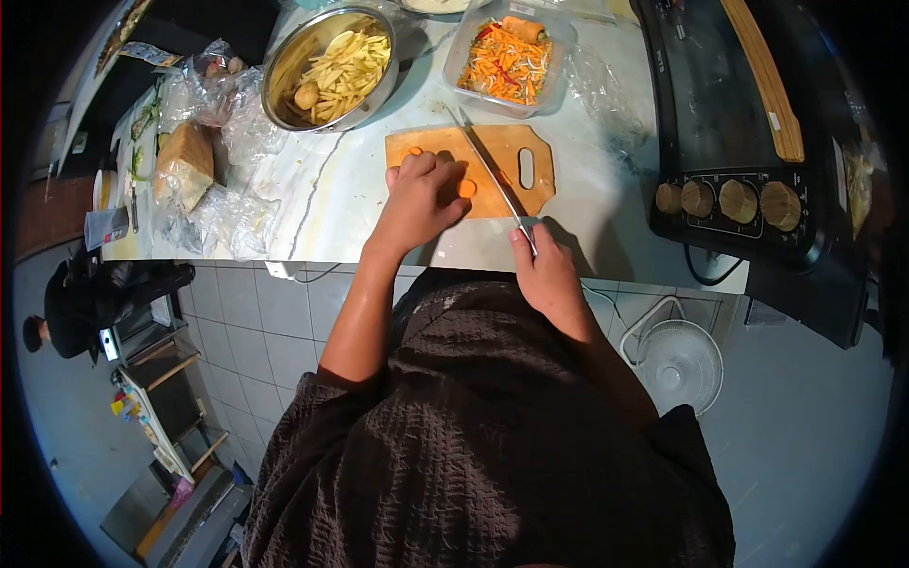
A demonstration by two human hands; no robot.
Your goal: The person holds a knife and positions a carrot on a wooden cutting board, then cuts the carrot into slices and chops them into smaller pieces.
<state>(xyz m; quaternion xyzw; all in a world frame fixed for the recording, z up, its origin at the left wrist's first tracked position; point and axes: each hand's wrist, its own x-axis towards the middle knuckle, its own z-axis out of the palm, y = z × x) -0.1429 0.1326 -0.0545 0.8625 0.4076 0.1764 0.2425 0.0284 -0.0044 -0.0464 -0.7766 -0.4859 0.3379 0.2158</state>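
Observation:
A wooden cutting board (492, 142) with a handle slot lies at the counter's front. My left hand (417, 199) is closed over it, fingers curled down around a carrot (414, 151) that is mostly hidden; only a bit of orange shows past the knuckles. Beside the thumb rests a cut carrot piece (467, 188). In my right hand (549, 270) is the handle of a kitchen knife (492, 173). Its long blade slants up and left across the board, apart from the left hand. Another bit of orange shows by the blade.
Behind the board stand a steel bowl (276, 97) of cut potato sticks and a clear plastic container (453, 83) of shredded carrot. Plastic bags (237, 222) and a bread loaf (187, 163) lie left. A black oven (729, 204) bounds the right. A person (80, 308) is at far left.

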